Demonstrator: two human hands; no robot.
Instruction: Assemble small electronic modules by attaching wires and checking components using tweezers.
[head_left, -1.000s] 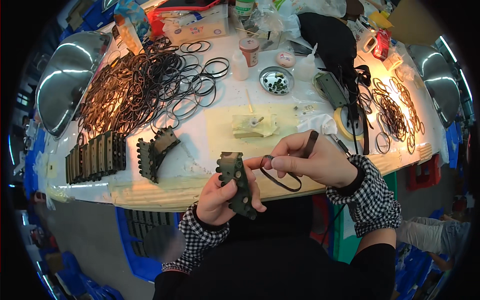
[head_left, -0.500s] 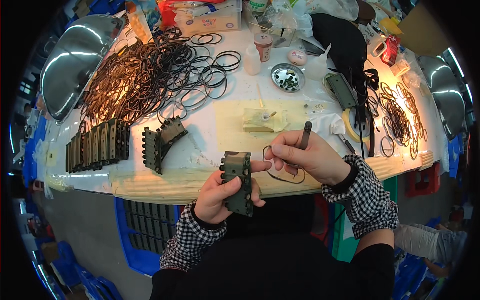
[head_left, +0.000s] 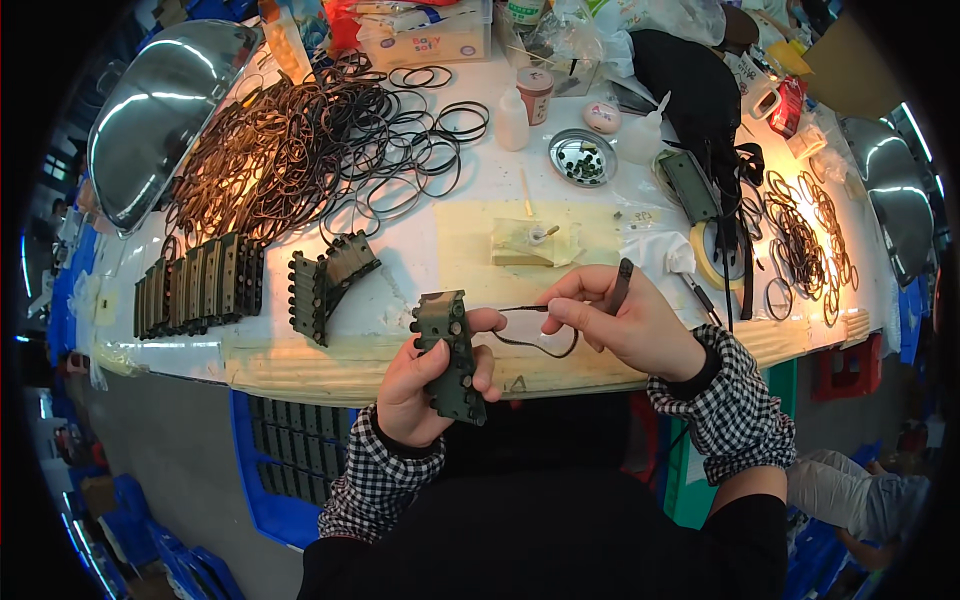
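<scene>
A camouflage-green rectangular plastic part (head_left: pixel 449 358) with knobbed edges stands tilted in my left hand (head_left: pixel 415 385), gripped between thumb and fingers. A thin dark loop of band (head_left: pixel 560 355) runs from near the left index fingertip to my right hand (head_left: pixel 625 325), whose thumb and index finger pinch it. The loop's lower part sags between the hands. Tucked in the same right hand, a slim dark tool (head_left: pixel 622 283) sticks up past the fingers; its other end is hidden. Both hands are above the table's front edge.
Similar camouflage parts (head_left: pixel 200 285) stand in a row at left, with others (head_left: pixel 325 280) nearer. Dark bands (head_left: pixel 290 150) lie heaped behind them. A round metal dish (head_left: pixel 582 158) holds small dark pieces. A taped block (head_left: pixel 530 243) sits mid-table. Below is a blue crate (head_left: pixel 262 500).
My left hand has shifted left with the camouflage part, tilting it. The right hand has moved slightly right, and the band's upper strand now stretches straighter between the hands.
</scene>
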